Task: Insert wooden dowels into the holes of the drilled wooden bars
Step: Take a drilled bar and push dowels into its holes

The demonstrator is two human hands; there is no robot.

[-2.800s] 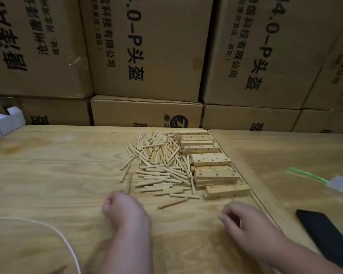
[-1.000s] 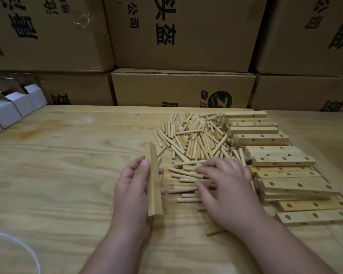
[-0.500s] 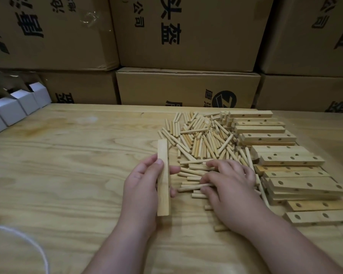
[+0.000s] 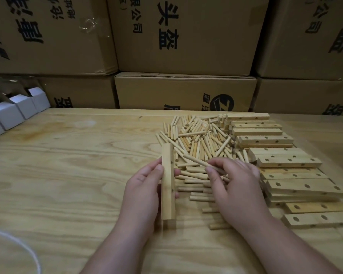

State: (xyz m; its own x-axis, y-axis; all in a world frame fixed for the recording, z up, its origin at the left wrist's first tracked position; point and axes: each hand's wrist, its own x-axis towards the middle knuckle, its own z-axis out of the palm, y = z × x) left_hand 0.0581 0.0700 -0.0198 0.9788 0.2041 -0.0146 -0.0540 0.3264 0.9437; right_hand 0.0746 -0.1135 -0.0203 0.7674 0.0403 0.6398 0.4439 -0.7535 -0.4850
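My left hand (image 4: 142,191) grips a drilled wooden bar (image 4: 168,186) that runs lengthwise away from me, its holed side facing right. My right hand (image 4: 237,184) pinches one wooden dowel (image 4: 198,162), whose free end points up-left toward the bar and stops a short way from it. A loose pile of dowels (image 4: 198,141) lies on the table beyond and under my right hand. Several drilled bars (image 4: 289,162) are stacked to the right of the pile.
The wooden table (image 4: 67,165) carries small white boxes (image 4: 12,113) at its far left and a white cord (image 4: 18,242) at the near left. Stacked cardboard cartons (image 4: 184,89) wall off the far edge.
My right hand has lifted a single dowel out of the pile and turned it toward the bar. My left hand keeps holding the bar in about the same place.
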